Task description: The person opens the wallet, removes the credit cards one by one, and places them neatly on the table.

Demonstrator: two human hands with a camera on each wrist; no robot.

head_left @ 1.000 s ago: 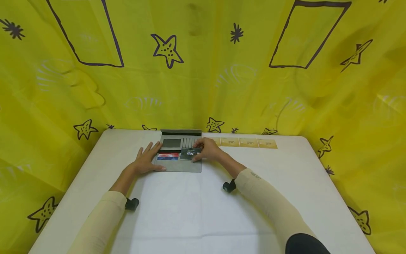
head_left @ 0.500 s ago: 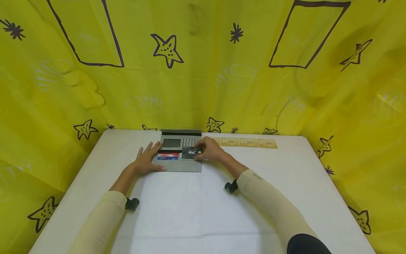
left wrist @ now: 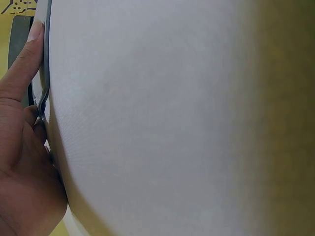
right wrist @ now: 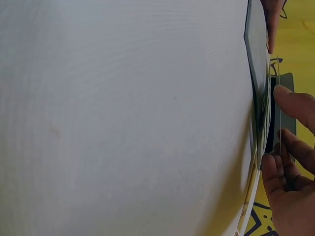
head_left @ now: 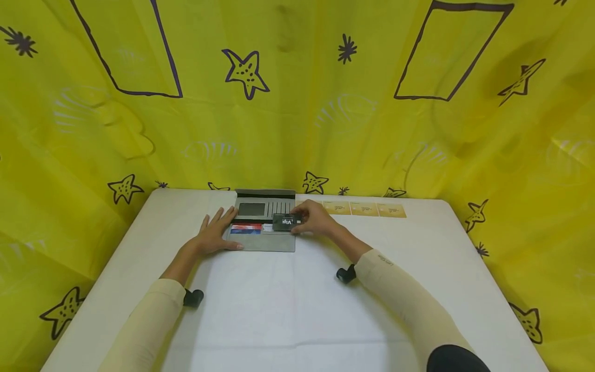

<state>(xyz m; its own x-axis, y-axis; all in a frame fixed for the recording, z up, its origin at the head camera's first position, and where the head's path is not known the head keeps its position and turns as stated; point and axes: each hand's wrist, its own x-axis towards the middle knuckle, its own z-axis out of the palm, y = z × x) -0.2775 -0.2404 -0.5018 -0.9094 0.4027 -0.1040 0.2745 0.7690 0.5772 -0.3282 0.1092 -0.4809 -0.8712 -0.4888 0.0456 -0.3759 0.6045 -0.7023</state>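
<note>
A flat grey card holder [head_left: 274, 243] lies unfolded at the back of the table, with a dark window panel and a row of slots on its upper half. My left hand [head_left: 215, 235] rests spread on its left edge, thumb on the lower left corner. My right hand [head_left: 315, 218] pinches a black "Vip" card [head_left: 284, 222] by its right end, over the holder's right side. In the right wrist view the card [right wrist: 280, 113] shows edge-on between thumb and fingers, apart from the holder [right wrist: 257, 59]. A red, white and blue card [head_left: 246, 229] sits in the holder's lower left.
Several gold cards [head_left: 364, 208] lie in a row to the right of the holder, partly behind my right hand. A white cloth covers the table [head_left: 260, 299]. Behind it hangs a yellow curtain [head_left: 297, 129] with drawn stars, close to the holder's far edge.
My right hand has moved the black card to the right and slightly up, uncovering a pale strip beside the red, white and blue card. My left hand has stayed in place.
</note>
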